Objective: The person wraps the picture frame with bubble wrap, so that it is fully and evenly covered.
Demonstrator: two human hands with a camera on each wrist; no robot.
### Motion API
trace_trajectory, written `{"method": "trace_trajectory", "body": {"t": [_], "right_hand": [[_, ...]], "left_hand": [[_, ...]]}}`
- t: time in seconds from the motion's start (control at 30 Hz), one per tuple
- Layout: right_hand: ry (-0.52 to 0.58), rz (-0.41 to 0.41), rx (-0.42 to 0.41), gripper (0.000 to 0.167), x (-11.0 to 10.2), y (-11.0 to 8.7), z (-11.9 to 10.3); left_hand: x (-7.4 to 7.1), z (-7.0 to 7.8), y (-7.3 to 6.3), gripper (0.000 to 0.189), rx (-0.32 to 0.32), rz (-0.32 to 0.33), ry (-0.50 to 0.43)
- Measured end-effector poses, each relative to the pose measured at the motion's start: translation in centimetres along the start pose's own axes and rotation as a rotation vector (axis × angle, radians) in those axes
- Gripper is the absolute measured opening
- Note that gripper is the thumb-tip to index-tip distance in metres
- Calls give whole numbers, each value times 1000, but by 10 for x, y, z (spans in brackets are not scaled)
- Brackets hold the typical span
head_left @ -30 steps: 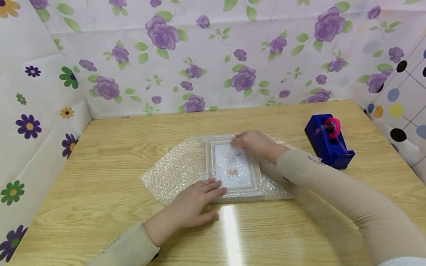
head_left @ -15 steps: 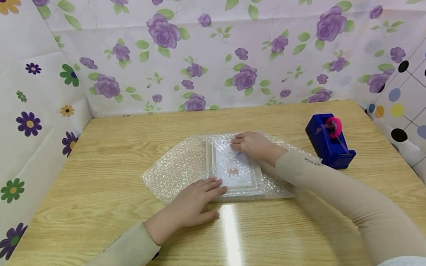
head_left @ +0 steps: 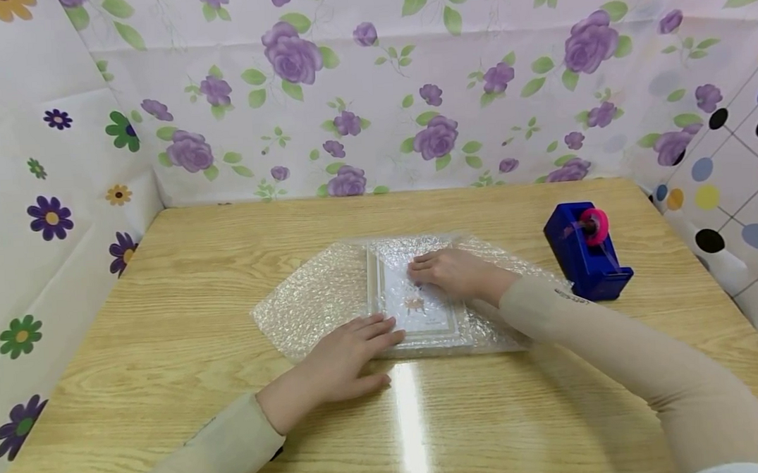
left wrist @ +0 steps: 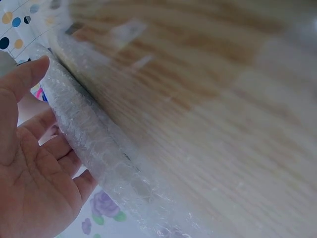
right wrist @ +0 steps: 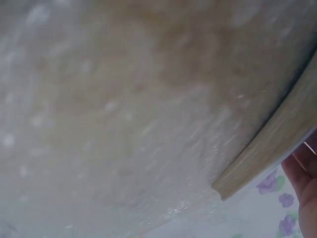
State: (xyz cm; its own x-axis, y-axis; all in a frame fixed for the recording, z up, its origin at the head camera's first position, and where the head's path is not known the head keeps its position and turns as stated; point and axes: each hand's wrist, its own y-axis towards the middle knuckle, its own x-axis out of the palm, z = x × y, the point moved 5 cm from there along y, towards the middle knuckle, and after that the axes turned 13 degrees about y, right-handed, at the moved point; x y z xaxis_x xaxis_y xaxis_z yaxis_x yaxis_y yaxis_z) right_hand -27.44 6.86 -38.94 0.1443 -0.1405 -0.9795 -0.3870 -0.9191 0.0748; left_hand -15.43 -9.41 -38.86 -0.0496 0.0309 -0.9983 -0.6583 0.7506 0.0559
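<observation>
A picture frame (head_left: 424, 324) with a pale border and a small printed drawing lies on a sheet of bubble wrap (head_left: 318, 288). A clear layer of the wrap covers its upper part. My left hand (head_left: 346, 358) rests its extended fingers on the frame's near left corner, thumb apart on the table side. In the left wrist view the left palm (left wrist: 39, 168) shows beside the wrapped edge. On top of the frame, my right hand (head_left: 453, 272) presses the wrap down with its fingers together. The frame's wooden side (right wrist: 267, 148) shows in the right wrist view.
A blue tape dispenser (head_left: 586, 263) with a pink-cored roll (head_left: 594, 226) stands to the right, close to the wrap's right tip. Wood-grain table (head_left: 186, 329) lies around the wrap. Flowered sheeting (head_left: 221, 116) hangs behind, and patterned sheets flank both sides.
My right hand has slid from the frame's far edge toward its middle, and the wrap now lies over the frame's upper part. The left hand has stayed in place.
</observation>
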Motion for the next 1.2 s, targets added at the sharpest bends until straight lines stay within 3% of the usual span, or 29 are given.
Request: {"method": "trace_trajectory", "body": {"t": [0.13,0.43,0.73,1.03,1.13,1.2], "right_hand": [[38,-1,-6,38,0,-1,-5],[151,-86,177,56,7,-10,-9],[257,-162,254,77,13,-21,-12],[293,-141,249,83,16,-21,-12],[285,-133,241,83,16,-20,-12],[287,-129,238,83,16,-21,-13]], "left_hand": [[1,0,0,59,-1,1,4],[1,1,-1,59,-6,2,5],[1,1,-1,60,-23,-38,-26],[0,-4,-2,57,-44,-71,-150],[-1,-8,-4,55,-70,-59,-211],[-3,-11,-5,54,-102,-16,-230]]}}
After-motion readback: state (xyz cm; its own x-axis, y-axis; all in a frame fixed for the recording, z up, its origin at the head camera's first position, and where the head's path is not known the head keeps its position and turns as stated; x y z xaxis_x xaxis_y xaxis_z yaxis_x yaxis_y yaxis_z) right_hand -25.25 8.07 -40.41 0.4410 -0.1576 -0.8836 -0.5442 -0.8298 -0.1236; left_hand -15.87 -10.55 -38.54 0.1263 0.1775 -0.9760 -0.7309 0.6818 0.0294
